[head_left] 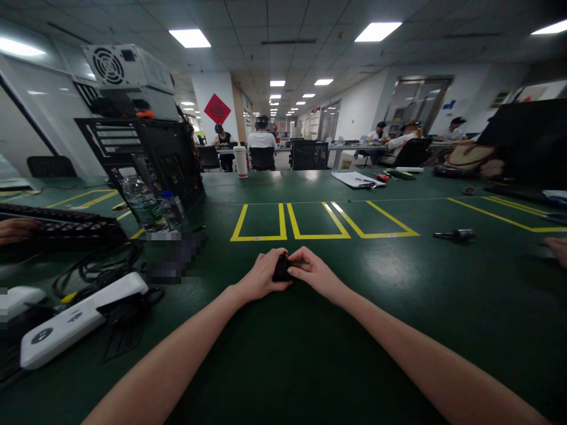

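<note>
Both my hands meet at the middle of the green table [310, 354]. My left hand [263, 273] is curled round a small black object [280, 268], which rests on or just above the table. My right hand [315, 271] pinches the same black object from the right, thumb and fingers pressed together. What the object is I cannot make out. Three yellow-taped rectangles [310, 221] lie on the table just beyond my hands.
An open black computer case [146, 156] with a power supply on top stands at the back left, with plastic bottles [144, 203] before it. Cables, a white device [75, 321] and a keyboard [57, 221] lie left. A screwdriver [456, 235] lies right. Other people sit at far tables.
</note>
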Tool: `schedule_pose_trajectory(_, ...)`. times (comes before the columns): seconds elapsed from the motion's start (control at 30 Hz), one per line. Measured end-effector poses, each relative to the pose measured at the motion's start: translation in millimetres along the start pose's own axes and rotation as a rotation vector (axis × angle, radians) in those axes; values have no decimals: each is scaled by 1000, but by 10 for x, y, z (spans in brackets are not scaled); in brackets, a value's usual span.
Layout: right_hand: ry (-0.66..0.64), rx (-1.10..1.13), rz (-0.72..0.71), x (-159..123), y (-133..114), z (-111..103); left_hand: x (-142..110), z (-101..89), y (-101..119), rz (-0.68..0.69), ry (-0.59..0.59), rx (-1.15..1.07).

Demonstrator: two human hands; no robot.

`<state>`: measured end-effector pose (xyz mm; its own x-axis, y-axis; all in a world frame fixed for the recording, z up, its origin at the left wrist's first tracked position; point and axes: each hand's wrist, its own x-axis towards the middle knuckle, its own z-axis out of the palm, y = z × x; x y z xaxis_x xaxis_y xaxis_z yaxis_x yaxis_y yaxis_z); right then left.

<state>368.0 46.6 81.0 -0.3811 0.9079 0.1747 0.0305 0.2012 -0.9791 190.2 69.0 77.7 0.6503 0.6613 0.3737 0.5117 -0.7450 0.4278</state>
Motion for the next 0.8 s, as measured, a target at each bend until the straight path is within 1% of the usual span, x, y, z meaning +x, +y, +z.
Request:
schedule_pose_trajectory(0.1,2,-81,10,8,14,-15,-5,-22,19,3,-9,-11)
schedule_pose_trajectory(0.2,-24,-141,2,1,13,-18,-9,-38,34,0,-13,-18)
schedule_pose_trajectory(0.37,-24,-122,-65,-26,4,30,-3,-17,9,-1,-7,-20)
schedule_pose_trajectory(0.57,-8,-155,-92,-33,45,46,-7,-6,-8,-8,0,-29)
schedule_pose_trajectory(0.7,-1,-197,-87,-14,69,31,5,-5,-3,-16,-5,-55)
schedule_pose_trajectory(0.8,0,-262,-52,-12,63,6,30,17,-25,-51,1,-53)
